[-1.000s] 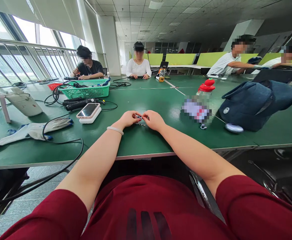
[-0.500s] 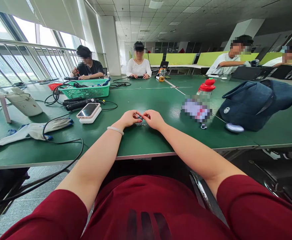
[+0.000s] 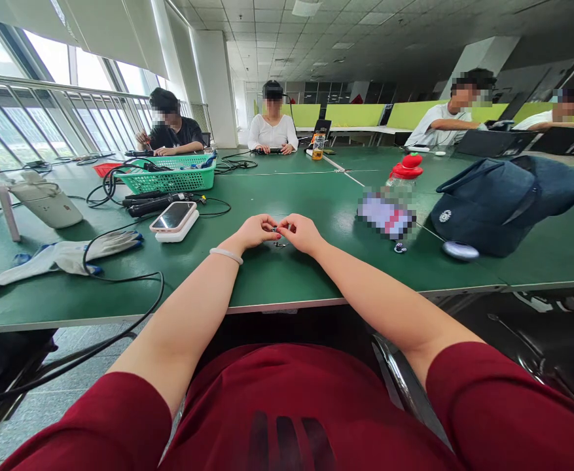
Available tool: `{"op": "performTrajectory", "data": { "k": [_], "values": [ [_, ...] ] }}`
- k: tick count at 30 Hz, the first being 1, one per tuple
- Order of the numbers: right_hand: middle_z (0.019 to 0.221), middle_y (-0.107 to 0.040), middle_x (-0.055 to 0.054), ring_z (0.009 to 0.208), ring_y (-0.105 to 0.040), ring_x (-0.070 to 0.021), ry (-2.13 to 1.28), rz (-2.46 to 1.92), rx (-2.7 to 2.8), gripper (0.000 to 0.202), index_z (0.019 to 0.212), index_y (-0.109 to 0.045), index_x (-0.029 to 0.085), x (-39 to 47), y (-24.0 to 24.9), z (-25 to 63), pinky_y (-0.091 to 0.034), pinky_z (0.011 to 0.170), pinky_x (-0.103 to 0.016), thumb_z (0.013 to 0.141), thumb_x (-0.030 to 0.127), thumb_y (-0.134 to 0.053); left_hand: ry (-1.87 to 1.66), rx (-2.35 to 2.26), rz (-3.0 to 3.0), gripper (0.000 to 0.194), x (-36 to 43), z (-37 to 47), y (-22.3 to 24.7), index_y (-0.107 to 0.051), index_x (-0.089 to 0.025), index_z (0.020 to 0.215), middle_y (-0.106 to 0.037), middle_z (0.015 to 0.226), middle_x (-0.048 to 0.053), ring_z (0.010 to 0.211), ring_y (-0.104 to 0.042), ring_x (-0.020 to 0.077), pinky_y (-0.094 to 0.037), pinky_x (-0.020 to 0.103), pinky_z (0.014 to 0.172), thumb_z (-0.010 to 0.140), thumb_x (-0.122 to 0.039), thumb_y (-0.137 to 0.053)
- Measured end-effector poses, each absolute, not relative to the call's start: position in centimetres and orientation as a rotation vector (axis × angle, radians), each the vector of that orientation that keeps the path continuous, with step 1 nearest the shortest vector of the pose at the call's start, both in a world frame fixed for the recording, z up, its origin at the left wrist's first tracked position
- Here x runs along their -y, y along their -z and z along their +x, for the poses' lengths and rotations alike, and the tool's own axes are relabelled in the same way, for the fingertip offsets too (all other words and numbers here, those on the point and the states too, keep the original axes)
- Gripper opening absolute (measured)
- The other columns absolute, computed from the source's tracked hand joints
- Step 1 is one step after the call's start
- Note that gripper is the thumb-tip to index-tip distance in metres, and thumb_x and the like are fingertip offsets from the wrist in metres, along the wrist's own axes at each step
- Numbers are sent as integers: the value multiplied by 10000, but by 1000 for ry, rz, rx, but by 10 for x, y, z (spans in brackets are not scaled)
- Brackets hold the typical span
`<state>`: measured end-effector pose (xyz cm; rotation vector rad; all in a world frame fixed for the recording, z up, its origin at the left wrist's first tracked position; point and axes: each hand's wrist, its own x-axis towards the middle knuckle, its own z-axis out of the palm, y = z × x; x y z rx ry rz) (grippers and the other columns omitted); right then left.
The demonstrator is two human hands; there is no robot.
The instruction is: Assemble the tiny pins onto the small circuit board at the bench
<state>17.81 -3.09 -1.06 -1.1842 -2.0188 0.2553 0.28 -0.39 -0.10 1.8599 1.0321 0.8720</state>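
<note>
Over the green table (image 3: 311, 278), my left hand (image 3: 258, 231) pinches a small dark metallic piece (image 3: 274, 229) between thumb and fingers. My right hand (image 3: 301, 233) meets it from the right, fingertips pressed together at the same piece; whether it grips the piece or something smaller is hidden. Just below the fingertips, another small metallic part (image 3: 279, 244) lies on the table. The piece's exact shape is too small to tell.
Left: a phone on a white box (image 3: 176, 232), a green basket (image 3: 169, 176), black cables, a glove (image 3: 71, 256) and a pale container (image 3: 48, 199). Right: a blurred package (image 3: 386, 214), a red-lidded jar (image 3: 406, 169) and a blue bag (image 3: 493, 206). Several people sit beyond.
The fingertips of both hands have come slightly closer together around the small piece. The part on the table has stayed where it was.
</note>
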Motion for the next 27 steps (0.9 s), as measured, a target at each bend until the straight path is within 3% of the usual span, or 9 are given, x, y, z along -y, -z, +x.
{"op": "performTrajectory", "data": {
  "k": [20, 27],
  "values": [
    [848, -638, -3, 613, -489, -99, -357, -1250, 1955, 74, 796, -671, 188, 27, 12, 180, -414, 667, -255, 744, 239, -659, -850, -1077, 1852, 311, 3, 2, 1, -580, -138, 803, -627, 645, -10, 654, -600, 125, -457, 287, 677, 569, -145, -784],
    [861, -629, -24, 767, -551, -132, -243, -1330, 2185, 107, 841, -730, 201, 22, 20, 181, -409, 740, -256, 776, 270, -679, -835, -1242, 1944, 306, -2, -2, 4, -605, -146, 783, -619, 637, -2, 631, -587, 133, -443, 272, 620, 545, -168, -797]
  ]
}}
